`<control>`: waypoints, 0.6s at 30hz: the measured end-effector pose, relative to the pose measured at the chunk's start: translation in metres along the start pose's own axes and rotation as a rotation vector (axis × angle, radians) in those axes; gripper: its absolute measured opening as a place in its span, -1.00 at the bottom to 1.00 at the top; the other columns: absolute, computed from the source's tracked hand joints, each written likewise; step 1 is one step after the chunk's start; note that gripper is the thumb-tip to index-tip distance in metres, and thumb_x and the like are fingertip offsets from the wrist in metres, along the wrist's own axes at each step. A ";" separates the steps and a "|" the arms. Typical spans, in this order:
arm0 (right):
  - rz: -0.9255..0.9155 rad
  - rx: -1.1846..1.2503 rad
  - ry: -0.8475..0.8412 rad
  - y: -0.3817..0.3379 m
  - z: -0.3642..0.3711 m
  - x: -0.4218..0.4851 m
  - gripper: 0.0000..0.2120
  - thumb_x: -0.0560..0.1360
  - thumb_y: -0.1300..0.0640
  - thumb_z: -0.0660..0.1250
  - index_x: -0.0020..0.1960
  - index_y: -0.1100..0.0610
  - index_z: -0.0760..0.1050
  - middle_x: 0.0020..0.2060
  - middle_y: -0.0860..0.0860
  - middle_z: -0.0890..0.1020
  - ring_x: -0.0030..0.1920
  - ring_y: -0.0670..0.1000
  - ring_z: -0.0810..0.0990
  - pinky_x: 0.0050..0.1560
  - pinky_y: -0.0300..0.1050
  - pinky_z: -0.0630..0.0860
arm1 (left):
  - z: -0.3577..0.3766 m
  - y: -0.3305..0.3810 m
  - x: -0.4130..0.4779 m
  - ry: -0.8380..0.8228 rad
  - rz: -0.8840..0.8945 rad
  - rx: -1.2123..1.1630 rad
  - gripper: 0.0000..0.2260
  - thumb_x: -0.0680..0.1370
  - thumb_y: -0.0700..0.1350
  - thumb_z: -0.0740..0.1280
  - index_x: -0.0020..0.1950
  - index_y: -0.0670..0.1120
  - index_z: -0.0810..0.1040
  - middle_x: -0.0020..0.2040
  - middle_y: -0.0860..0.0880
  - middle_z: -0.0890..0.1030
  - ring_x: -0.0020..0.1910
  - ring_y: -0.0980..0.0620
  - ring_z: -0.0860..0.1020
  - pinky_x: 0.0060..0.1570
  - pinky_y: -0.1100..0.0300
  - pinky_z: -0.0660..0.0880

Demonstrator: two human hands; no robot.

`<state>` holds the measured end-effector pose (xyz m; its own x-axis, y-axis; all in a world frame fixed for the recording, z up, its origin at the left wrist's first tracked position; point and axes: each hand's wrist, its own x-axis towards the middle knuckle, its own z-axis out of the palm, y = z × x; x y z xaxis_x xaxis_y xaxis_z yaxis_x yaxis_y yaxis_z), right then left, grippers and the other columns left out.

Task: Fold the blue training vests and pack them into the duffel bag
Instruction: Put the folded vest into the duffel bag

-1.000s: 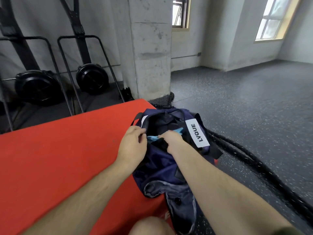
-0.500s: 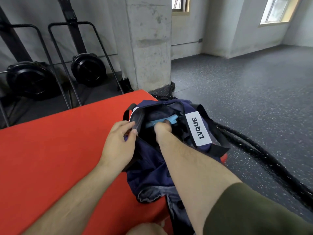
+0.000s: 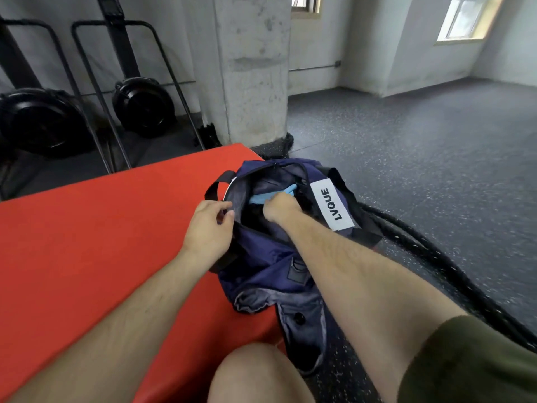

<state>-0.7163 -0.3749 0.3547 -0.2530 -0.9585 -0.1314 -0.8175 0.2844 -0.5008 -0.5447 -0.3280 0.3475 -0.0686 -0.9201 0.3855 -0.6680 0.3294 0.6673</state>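
Note:
A navy duffel bag (image 3: 263,258) with a white LVQUE label lies open at the right edge of the red mat (image 3: 87,242). A light blue vest (image 3: 266,196) shows inside the opening. My left hand (image 3: 210,228) pinches the bag's left rim and holds the opening apart. My right hand (image 3: 280,207) reaches into the opening with fingers curled, pressed against the blue vest; its fingertips are hidden inside the bag.
A concrete pillar (image 3: 252,68) stands just behind the bag. Thick black battle ropes (image 3: 430,257) run along the speckled floor on the right. Two black fan machines with metal frames (image 3: 142,106) stand at the back left. My knee (image 3: 258,373) is at the bottom.
My right hand has gone deeper into the bag with the blue vest, and my left hand has pulled the rim further open. The view has tilted down slightly.

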 end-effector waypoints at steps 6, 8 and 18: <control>-0.262 0.128 0.286 -0.028 -0.011 -0.084 -0.77 0.65 -0.01 0.13 0.00 0.10 0.48 0.04 0.13 0.65 0.08 0.22 0.59 -0.05 -0.01 0.44 | -0.035 0.016 -0.011 -0.002 0.079 -0.007 -0.84 0.62 -0.18 0.28 0.09 -0.10 0.64 0.05 -0.02 0.57 0.01 0.15 0.44 0.04 0.42 0.27; -0.406 0.096 0.325 -0.053 -0.006 -0.119 -0.78 0.65 0.00 0.12 0.01 0.10 0.47 -0.04 0.11 0.64 -0.01 0.21 0.60 -0.16 -0.01 0.38 | -0.064 0.013 -0.021 0.038 0.117 0.032 -0.86 0.62 -0.17 0.27 0.05 -0.10 0.64 0.03 -0.01 0.60 0.03 0.11 0.47 0.07 0.35 0.31; -0.868 -0.059 0.054 -0.239 0.100 -0.277 -0.77 0.65 0.11 0.09 0.25 0.09 0.41 0.11 0.14 0.60 0.10 0.26 0.60 -0.06 0.04 0.43 | -0.293 -0.096 -0.167 0.332 0.041 0.437 -0.92 0.61 -0.12 0.29 0.05 -0.05 0.58 -0.08 0.02 0.57 -0.13 -0.01 0.54 -0.09 0.02 0.51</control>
<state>-0.3990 -0.1794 0.4257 0.4486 -0.8353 0.3179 -0.7579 -0.5441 -0.3600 -0.2519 -0.1442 0.4057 0.0891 -0.7691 0.6329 -0.9200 0.1799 0.3481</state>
